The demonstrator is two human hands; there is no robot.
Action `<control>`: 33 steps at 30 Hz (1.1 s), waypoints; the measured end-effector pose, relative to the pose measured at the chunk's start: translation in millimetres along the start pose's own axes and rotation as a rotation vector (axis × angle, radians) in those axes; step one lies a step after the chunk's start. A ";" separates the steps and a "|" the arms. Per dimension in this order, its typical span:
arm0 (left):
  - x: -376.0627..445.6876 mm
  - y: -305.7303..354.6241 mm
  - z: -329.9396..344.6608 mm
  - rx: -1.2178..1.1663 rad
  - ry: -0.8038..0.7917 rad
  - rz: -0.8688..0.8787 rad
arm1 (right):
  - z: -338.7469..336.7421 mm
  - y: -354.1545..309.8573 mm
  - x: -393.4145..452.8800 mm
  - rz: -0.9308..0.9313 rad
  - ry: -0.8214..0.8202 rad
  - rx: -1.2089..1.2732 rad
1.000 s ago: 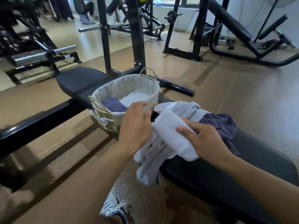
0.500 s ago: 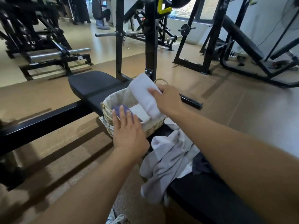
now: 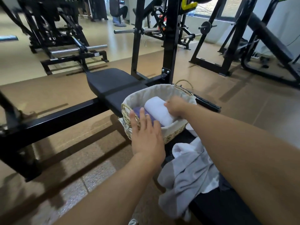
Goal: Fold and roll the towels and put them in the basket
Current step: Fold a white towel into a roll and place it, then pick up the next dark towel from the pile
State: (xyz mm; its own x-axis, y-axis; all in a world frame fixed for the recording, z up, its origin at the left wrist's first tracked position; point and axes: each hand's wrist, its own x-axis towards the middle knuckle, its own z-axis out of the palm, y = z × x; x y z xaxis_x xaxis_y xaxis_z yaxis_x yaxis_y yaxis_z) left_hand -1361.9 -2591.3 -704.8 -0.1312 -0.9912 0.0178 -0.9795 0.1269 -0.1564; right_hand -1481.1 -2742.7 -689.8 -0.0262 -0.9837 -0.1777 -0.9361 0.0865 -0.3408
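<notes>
A woven basket point(image 3: 174, 135) with a pale cloth liner stands on the black bench. Inside it lies a rolled white towel point(image 3: 157, 110), and my right hand point(image 3: 176, 107) grips its right end inside the basket. A rolled purple towel point(image 3: 138, 111) lies to its left. My left hand point(image 3: 146, 135) rests flat, fingers spread, on the basket's near rim and over the purple towel. Loose grey and white towels point(image 3: 188, 174) hang in a heap off the bench edge below my right forearm.
The black padded bench point(image 3: 112, 85) runs away to the upper left, with a rack upright point(image 3: 169, 38) just behind the basket. Barbells and other gym frames stand further back. Tan floor lies on both sides. A shoe tip shows at the bottom edge.
My right hand has brought the rolled white towel from the heap, over the basket, and down into it. My left hand has settled onto the basket's near rim.
</notes>
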 end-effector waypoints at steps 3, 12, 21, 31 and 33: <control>1.0 0.7 0.7 0.000 0.008 0.000 | 2.3 -1.7 -2.0 0.042 -0.073 -0.088; 0.3 -0.2 -0.7 0.000 0.016 -0.002 | 0.4 0.9 -8.4 -0.111 -0.023 -0.281; -0.5 2.3 -3.1 0.001 0.003 -0.018 | -25.0 -18.4 -15.1 -0.126 -0.505 -0.328; 0.1 3.0 -4.8 -0.020 -0.014 -0.038 | -13.4 -7.7 -19.7 -0.204 -0.374 -0.368; -1.6 5.4 -7.2 -0.028 -0.012 -0.039 | -22.5 -1.6 -28.5 -0.193 -0.357 -0.227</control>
State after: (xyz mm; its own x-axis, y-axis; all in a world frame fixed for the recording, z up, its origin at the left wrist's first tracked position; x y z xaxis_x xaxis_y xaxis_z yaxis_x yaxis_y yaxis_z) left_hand -1368.1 -2588.8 -698.5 -0.0915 -0.9957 0.0113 -0.9878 0.0894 -0.1278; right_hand -1486.7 -2718.3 -663.4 0.2409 -0.8594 -0.4511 -0.9662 -0.1684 -0.1952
